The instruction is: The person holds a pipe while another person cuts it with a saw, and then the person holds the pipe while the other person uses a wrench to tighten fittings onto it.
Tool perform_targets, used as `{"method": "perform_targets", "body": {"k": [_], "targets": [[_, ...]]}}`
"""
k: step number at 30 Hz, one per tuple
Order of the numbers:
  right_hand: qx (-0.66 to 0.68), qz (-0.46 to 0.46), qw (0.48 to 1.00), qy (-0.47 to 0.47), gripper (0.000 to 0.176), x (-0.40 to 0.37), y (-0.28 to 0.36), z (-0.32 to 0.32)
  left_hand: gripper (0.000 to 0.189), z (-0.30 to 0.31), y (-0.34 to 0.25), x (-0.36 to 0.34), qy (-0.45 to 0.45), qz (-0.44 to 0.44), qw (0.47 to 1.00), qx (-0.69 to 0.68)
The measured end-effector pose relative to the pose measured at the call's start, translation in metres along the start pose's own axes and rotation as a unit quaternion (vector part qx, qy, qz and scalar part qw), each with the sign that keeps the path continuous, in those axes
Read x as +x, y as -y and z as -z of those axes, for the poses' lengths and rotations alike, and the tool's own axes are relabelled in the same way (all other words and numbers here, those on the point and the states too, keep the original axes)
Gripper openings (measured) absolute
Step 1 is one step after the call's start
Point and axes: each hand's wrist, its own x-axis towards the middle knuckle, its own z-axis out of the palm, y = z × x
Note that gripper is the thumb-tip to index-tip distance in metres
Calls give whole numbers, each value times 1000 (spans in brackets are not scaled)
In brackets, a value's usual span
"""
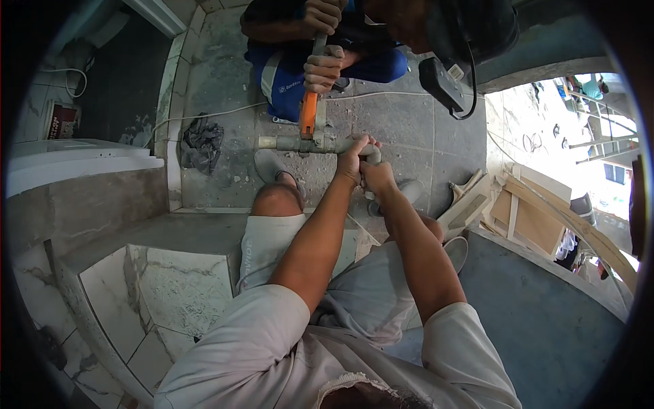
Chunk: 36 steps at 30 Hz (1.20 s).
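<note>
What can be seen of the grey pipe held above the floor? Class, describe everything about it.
The grey pipe is a short, dull, dusty length. Whether it is plastic or metal cannot be told. It is held level above the grey floor, with thicker collars near its middle. The person's left hand and right hand clench one end, and the other end is free. An orange-handled tool, gripped by a co-worker's hands, meets its middle from above.
</note>
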Motion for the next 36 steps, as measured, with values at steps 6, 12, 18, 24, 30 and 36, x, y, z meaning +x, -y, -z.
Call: {"method": "perform_targets", "body": {"k": [6,12,18,24,30,36], "targets": [[-12,17,1000,0,31,14,-16,0,17,2,3,-1,9,-30,999,-5],[-85,-25,996,9,39,0,8,10,18,-48,-13,-43,-257,-23,910,325],[-91,139,986,12,38,19,-29,6,35,-43,-24,-83,-47,-407,304,860],[-33,-5,999,25,30,-3,11,14,20,-57,-53,-21,47,-174,288,941],[170,-56,953,245,14,13,-15,22,16,-42,-61,-9,97,-140,295,940],[319,-90,913,237,10,14,-19,10,17,-41,-62,1,115,-111,315,935]]}}
